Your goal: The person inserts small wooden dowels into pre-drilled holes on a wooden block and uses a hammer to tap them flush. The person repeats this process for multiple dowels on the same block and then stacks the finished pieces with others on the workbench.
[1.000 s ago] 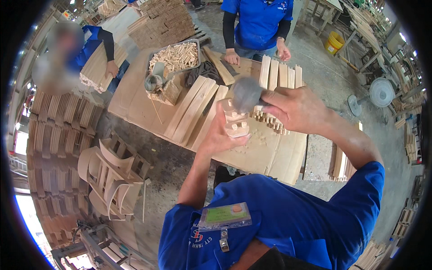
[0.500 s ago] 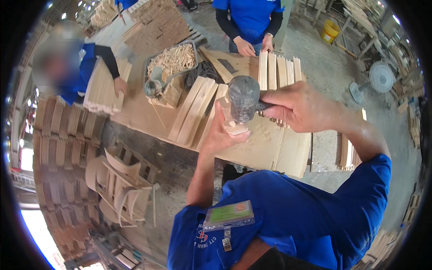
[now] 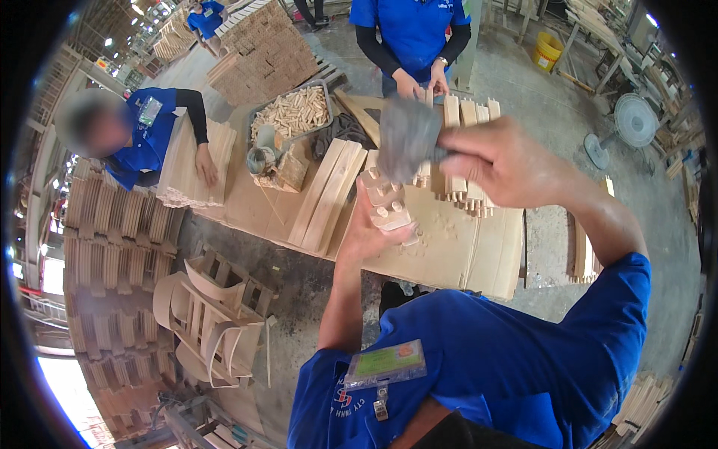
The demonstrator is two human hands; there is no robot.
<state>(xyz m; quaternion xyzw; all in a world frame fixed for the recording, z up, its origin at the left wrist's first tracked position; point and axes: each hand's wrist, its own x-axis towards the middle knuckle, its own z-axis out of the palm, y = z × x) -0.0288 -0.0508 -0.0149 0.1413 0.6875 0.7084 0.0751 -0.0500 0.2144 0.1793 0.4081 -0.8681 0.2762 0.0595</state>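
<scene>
My left hand (image 3: 363, 233) is wrapped round a bundle of wooden slats (image 3: 390, 217), their ends facing up with short dowels standing out of them. Gripped by its handle in my right hand (image 3: 497, 165) is a dark mallet (image 3: 408, 138), blurred by motion. Its head hangs just above the slat ends and hides some of them. Beside my left hand lie loose wooden slats (image 3: 325, 198) on the cardboard-covered table (image 3: 456, 258). Past the mallet, more slats with dowelled ends (image 3: 470, 179) lie side by side.
A grey tray of dowels (image 3: 295, 112) and a pot (image 3: 258, 159) stand at the table's far left. One co-worker (image 3: 415, 45) handles slats opposite; another (image 3: 153, 138) touches a slat stack (image 3: 196, 168). Curved wooden frames (image 3: 213, 318) stand lower left, a fan (image 3: 636, 120) right.
The mallet head has lifted off the slat ends, uncovering several dowels. My right hand has risen slightly; my left still holds the slats. The opposite co-worker's hands have shifted on the slats.
</scene>
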